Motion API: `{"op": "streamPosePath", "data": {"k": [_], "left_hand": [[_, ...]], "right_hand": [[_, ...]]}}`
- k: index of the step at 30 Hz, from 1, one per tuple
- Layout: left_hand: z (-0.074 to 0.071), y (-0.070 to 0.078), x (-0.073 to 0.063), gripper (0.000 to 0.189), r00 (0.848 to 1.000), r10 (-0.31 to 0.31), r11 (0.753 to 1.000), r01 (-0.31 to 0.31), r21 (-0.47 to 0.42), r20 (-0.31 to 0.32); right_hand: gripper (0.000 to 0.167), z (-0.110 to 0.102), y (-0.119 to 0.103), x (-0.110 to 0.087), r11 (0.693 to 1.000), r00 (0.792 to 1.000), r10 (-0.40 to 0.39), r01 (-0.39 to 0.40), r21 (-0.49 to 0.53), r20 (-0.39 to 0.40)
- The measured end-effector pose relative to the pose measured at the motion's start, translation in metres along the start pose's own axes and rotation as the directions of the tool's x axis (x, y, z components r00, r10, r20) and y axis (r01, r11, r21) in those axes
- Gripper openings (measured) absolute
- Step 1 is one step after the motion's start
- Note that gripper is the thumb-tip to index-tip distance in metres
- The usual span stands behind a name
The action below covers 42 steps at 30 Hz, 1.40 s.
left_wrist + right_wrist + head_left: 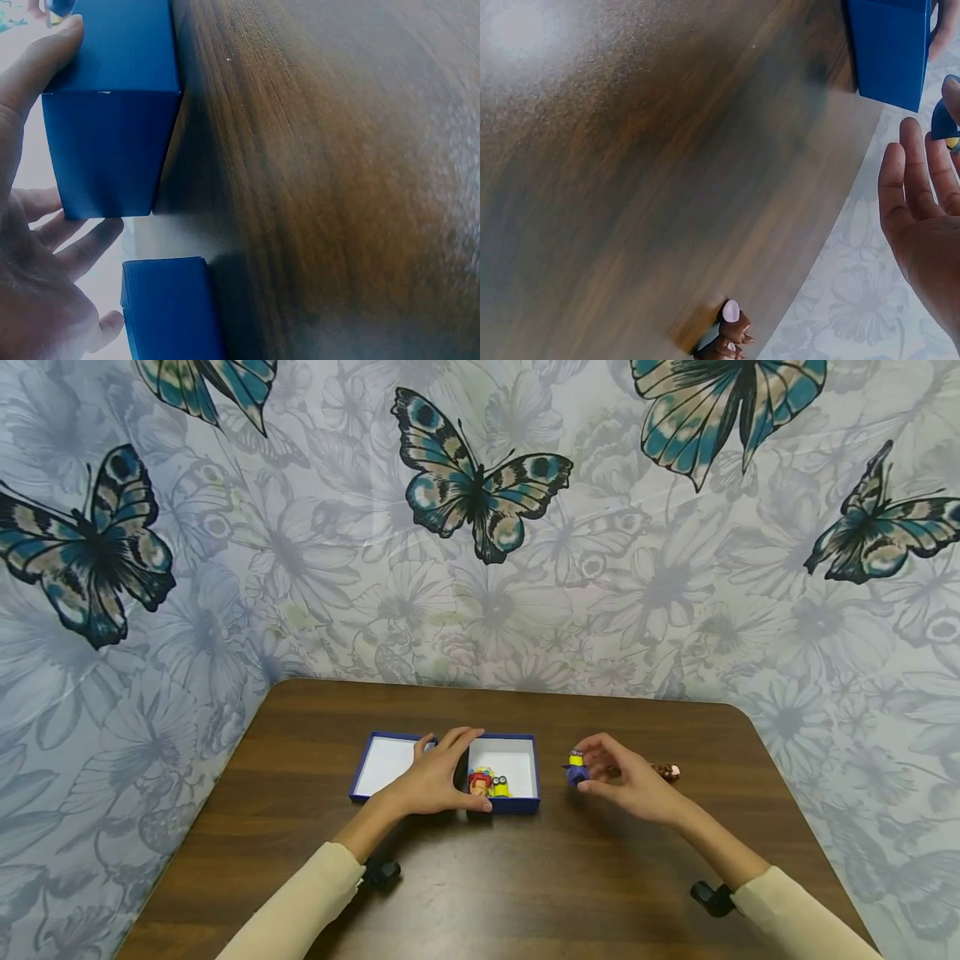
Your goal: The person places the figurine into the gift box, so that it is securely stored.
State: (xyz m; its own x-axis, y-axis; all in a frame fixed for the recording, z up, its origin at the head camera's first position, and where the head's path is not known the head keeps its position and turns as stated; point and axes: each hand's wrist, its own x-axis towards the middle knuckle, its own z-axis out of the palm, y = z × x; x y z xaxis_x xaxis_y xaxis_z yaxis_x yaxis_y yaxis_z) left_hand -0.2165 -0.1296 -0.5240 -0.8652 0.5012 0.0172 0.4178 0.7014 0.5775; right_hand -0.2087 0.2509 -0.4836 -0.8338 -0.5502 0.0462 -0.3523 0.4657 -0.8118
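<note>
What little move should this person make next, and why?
Probably move the purple-and-yellow figure leftward and lower it into the open box. The right hand holds it beside the box, the left hand grips the box's side, and a red-topped figure and a yellow one are already inside.

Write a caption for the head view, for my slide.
Left hand grips a blue box with toy figures inside; right hand pinches a purple-and-yellow figure beside it.

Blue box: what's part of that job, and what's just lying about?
Job:
blue box, held by left hand
red-haired toy, yellow toy inside
purple toy, in right hand
probably: brown toy, other blue tray

Just about:
butterfly wall covering
wrist gadgets
</note>
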Motion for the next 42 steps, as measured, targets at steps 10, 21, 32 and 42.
{"op": "streamPosePath", "data": {"k": [10,21,32,42], "left_hand": [[-0.002,-0.002,-0.004,0.122,1.0,0.002,1.0,-0.001,-0.006,0.014],[0.01,0.01,-0.005,0.121,0.999,-0.025,1.0,0.025,0.011,-0.021],[0.017,0.017,-0.006,0.123,0.998,-0.043,0.999,0.044,0.016,-0.048],[0.019,0.015,-0.005,0.12,0.997,-0.037,0.999,0.039,0.03,-0.063]], "right_hand": [[0.048,0.013,-0.011,0.003,1.0,1.0,-0.005,0.005,0.004,0.017],[0.049,0.014,-0.005,0.005,0.999,0.995,-0.055,0.054,0.005,0.081],[0.05,0.021,-0.002,0.012,0.994,0.988,-0.107,0.109,-0.007,0.109],[0.049,0.031,-0.005,0.02,0.993,0.985,-0.112,0.115,-0.019,0.133]]}}
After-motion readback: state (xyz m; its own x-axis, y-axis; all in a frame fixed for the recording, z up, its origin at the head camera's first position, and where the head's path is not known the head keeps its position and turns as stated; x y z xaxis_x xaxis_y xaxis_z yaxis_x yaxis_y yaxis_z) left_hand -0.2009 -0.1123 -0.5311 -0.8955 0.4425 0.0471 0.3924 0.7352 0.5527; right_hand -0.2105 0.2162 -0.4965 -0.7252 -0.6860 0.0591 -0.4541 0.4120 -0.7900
